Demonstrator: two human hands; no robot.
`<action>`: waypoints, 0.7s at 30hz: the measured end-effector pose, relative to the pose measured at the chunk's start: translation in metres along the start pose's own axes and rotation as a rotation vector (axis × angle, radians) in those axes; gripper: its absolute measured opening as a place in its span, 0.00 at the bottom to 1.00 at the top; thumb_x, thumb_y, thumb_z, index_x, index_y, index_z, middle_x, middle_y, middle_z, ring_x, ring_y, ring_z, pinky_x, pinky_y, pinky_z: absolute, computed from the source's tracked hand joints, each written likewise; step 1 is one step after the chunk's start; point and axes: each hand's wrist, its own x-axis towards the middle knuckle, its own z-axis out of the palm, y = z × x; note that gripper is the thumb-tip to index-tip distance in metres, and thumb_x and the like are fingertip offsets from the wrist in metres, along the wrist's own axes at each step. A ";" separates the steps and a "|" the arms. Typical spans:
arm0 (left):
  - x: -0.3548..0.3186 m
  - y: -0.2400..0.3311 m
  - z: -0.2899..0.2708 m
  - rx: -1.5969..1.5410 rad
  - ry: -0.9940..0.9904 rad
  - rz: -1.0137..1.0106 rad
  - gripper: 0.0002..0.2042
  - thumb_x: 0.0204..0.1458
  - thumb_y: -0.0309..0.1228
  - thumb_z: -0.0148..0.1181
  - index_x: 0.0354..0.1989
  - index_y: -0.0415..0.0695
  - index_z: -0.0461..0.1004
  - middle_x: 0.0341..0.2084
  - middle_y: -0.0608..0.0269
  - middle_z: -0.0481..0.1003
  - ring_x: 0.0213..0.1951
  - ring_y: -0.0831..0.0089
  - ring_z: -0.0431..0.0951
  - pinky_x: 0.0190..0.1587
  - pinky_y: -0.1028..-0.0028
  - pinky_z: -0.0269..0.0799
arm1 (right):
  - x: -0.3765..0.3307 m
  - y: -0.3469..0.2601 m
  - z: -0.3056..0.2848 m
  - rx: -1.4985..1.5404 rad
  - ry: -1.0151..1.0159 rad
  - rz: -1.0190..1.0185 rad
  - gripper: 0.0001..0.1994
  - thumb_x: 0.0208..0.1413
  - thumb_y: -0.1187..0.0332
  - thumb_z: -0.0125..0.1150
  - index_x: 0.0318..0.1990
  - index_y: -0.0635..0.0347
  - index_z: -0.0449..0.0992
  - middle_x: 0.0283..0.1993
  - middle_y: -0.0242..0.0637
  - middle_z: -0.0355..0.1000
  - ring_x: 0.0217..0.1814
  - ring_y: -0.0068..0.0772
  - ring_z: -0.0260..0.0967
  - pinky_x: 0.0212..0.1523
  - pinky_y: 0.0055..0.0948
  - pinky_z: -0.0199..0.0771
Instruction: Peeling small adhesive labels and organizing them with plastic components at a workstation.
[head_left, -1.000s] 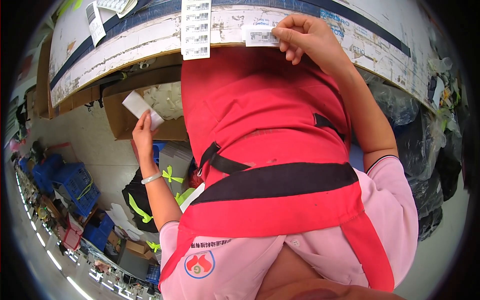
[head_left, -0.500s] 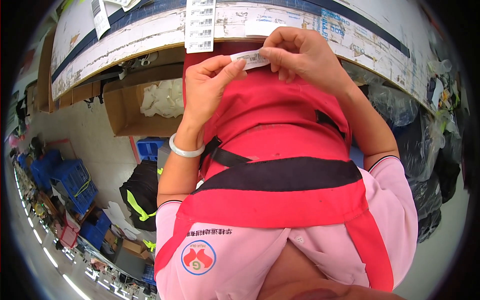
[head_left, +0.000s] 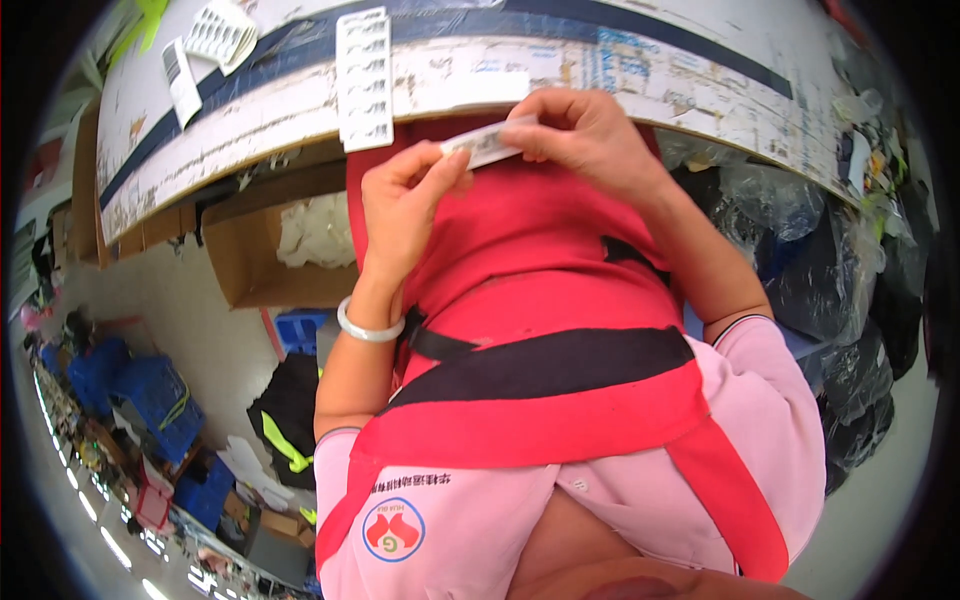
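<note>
A small white barcode label (head_left: 487, 146) is stretched between my two hands, just in front of the table's near edge and above my red apron. My left hand (head_left: 405, 205), with a pale bangle on its wrist, pinches one end between thumb and forefinger. At the other end, my right hand (head_left: 590, 140) pinches the label, its fingers curled in. Beyond my left hand, a strip of barcode labels (head_left: 363, 80) lies over the table's near edge. A white slip of paper (head_left: 485, 89) lies on the table close to my right hand.
The worn white table (head_left: 430, 98) bears a dark stripe. At its far left lie a label sheet bundle (head_left: 222, 36) and a narrow label strip (head_left: 180, 85). Under it stands a cardboard box (head_left: 235, 260) with white material. Plastic-wrapped bags (head_left: 815, 270) fill the right side.
Both hands keep their pinch on the label, which now shows more of its length and slants up to the right. The view has shifted, showing more of the table's far left.
</note>
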 end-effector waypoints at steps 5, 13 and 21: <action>0.000 -0.021 0.002 -0.065 -0.057 -0.142 0.07 0.62 0.27 0.61 0.40 0.35 0.81 0.29 0.65 0.80 0.30 0.80 0.78 0.34 0.80 0.74 | 0.008 0.009 -0.037 -0.183 0.243 -0.089 0.07 0.63 0.68 0.64 0.40 0.63 0.81 0.31 0.25 0.74 0.34 0.14 0.68 0.37 0.17 0.70; -0.002 -0.064 0.001 0.114 -0.167 -0.291 0.09 0.63 0.30 0.60 0.42 0.37 0.81 0.31 0.65 0.80 0.33 0.81 0.78 0.34 0.80 0.75 | 0.083 0.034 -0.205 -0.292 0.607 -0.003 0.16 0.58 0.62 0.67 0.49 0.63 0.78 0.46 0.37 0.76 0.46 0.30 0.72 0.48 0.30 0.73; 0.005 -0.070 -0.001 0.116 -0.144 -0.298 0.09 0.64 0.30 0.60 0.44 0.37 0.81 0.32 0.64 0.80 0.33 0.80 0.78 0.33 0.80 0.75 | 0.083 0.068 -0.222 -1.007 0.893 -0.350 0.14 0.64 0.59 0.60 0.50 0.56 0.82 0.47 0.35 0.80 0.47 0.32 0.76 0.51 0.30 0.75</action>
